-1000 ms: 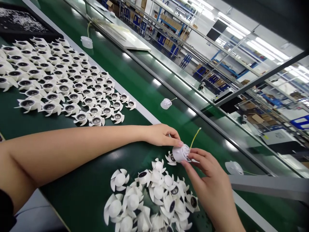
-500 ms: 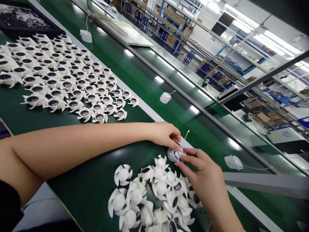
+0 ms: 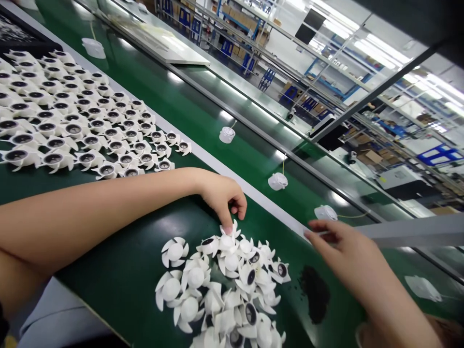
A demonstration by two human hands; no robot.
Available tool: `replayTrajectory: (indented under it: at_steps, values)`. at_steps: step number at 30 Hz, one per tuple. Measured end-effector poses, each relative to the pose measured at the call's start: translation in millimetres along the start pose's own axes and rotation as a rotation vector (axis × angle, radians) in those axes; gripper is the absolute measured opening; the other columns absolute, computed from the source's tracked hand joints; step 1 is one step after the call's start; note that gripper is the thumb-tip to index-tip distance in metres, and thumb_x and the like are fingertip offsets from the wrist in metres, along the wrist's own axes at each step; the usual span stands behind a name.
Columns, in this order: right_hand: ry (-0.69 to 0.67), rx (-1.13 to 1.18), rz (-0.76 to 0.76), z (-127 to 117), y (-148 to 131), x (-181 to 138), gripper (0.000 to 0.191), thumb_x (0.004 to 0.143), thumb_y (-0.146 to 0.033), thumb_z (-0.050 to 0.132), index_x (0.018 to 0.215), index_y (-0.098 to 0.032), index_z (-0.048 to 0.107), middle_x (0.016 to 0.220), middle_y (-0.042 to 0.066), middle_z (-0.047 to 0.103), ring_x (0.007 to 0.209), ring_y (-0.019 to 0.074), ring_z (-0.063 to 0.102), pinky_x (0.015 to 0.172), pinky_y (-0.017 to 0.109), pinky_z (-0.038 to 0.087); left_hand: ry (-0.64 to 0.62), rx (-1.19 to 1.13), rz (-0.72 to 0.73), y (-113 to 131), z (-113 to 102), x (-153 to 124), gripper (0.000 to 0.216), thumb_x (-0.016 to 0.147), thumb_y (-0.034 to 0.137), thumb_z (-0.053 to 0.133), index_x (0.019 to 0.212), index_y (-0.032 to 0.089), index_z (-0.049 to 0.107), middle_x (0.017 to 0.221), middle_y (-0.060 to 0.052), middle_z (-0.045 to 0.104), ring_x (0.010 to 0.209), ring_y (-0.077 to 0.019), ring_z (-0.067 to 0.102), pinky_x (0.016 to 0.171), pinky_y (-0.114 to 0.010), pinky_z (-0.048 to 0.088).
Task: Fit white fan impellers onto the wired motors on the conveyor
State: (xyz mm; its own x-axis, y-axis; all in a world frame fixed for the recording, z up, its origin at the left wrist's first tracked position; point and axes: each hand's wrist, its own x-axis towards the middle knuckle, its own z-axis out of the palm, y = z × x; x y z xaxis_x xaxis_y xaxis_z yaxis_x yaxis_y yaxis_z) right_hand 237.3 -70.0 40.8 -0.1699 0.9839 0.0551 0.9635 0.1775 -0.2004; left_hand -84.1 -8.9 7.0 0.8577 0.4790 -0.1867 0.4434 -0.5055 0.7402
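The left hand (image 3: 221,195) bends down from the wrist with its fingers curled in; one fingertip (image 3: 227,230) touches a white plastic fan (image 3: 229,242) at the top edge of a messy pile of fans (image 3: 232,285); I cannot tell if that hand has a firm hold on the fan; the pile lies on the green worktop (image 3: 116,295), just below the left hand; some fans in it show a dark round middle, and others show a smooth white dome; the right hand (image 3: 342,249) is well apart from the left hand, out past the pile; its thumb and fingers stand a little apart, and nothing shows in them; it is near the grey edge strip (image 3: 253,198) of the worktop and just by a grey bar (image 3: 409,232); a dark patch of crumbs (image 3: 315,292) lies on the worktop below that hand; beyond the strip, small white round parts (image 3: 277,181) with thin yellow wires sit well apart on a green belt (image 3: 221,101); to the left, many more fans (image 3: 72,130) lie in neat rows with their dark middles up; far off, behind glass, tall shelves (image 3: 246,29) hold cardboard boxes (image 3: 369,157).
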Motion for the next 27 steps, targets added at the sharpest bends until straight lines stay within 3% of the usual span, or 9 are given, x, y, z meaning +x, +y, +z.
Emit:
replayTrajectory:
  at_steps: [4, 7, 13, 19, 24, 27]
  values:
    - [-0.654, 0.101, 0.059, -10.7, 7.5, -28.0, 0.019, 0.076, -0.029, 0.056, 0.063, -0.023, 0.067, 0.058, 0.002, 0.066, 0.053, 0.0185, 0.062, 0.049, 0.027, 0.043, -0.017, 0.053, 0.053, 0.7, -1.4, 0.8, 0.036, 0.073, 0.043, 0.078, 0.107, 0.028, 0.076, 0.105, 0.000, 0.067, 0.096, -0.0167, 0.062, 0.079, -0.022, 0.044]
    - [-0.828, 0.102, 0.142, -5.2, -4.3, -31.2, 0.022, 0.071, -0.018, 0.056, 0.049, -0.021, 0.056, 0.047, 0.001, 0.058, 0.044, 0.0148, 0.055, 0.044, 0.024, 0.035, -0.005, 0.055, 0.072, 1.9, -2.4, 1.7, 0.028, 0.081, 0.038, 0.072, 0.107, 0.027, 0.076, 0.109, -0.002, 0.066, 0.100, -0.0171, 0.061, 0.083, -0.022, 0.044]
    - [-0.851, 0.036, 0.149, 3.8, -15.4, -23.7, 0.026, 0.065, -0.014, 0.055, 0.043, -0.021, 0.044, 0.040, 0.000, 0.046, 0.036, 0.0118, 0.046, 0.041, 0.025, 0.024, 0.100, 0.049, 0.055, 0.9, 0.4, 3.7, 0.023, 0.081, 0.031, 0.069, 0.102, 0.021, 0.072, 0.109, -0.003, 0.066, 0.099, -0.0173, 0.059, 0.081, -0.023, 0.043]
    - [-0.818, 0.019, 0.124, 11.1, -12.2, -27.9, 0.028, 0.062, -0.013, 0.053, 0.040, -0.021, 0.038, 0.037, -0.001, 0.042, 0.031, 0.0110, 0.038, 0.039, 0.026, 0.020, 0.255, 0.064, 0.059, -5.1, 8.8, 9.4, 0.022, 0.079, 0.034, 0.069, 0.095, 0.021, 0.063, 0.094, 0.001, 0.066, 0.082, -0.0146, 0.058, 0.068, -0.024, 0.039]
    - [-0.805, -0.128, 0.172, 12.3, -27.7, -24.6, 0.027, 0.059, -0.008, 0.050, 0.039, -0.021, 0.038, 0.037, 0.000, 0.044, 0.032, 0.0128, 0.042, 0.038, 0.026, 0.023, 0.413, 0.289, 0.233, -2.9, 18.3, 13.8, 0.005, 0.080, 0.016, 0.061, 0.079, 0.020, 0.059, 0.095, -0.001, 0.065, 0.079, -0.0124, 0.057, 0.064, -0.024, 0.037]
    - [-0.784, -0.215, 0.203, 12.5, -37.5, -22.4, 0.028, 0.058, -0.006, 0.050, 0.039, -0.021, 0.037, 0.040, 0.001, 0.047, 0.032, 0.0119, 0.042, 0.038, 0.026, 0.022, 0.450, 0.496, 0.332, 0.6, 24.5, 14.3, 0.014, 0.084, 0.012, 0.053, 0.077, 0.021, 0.061, 0.101, -0.001, 0.067, 0.084, -0.0136, 0.060, 0.063, -0.027, 0.036]
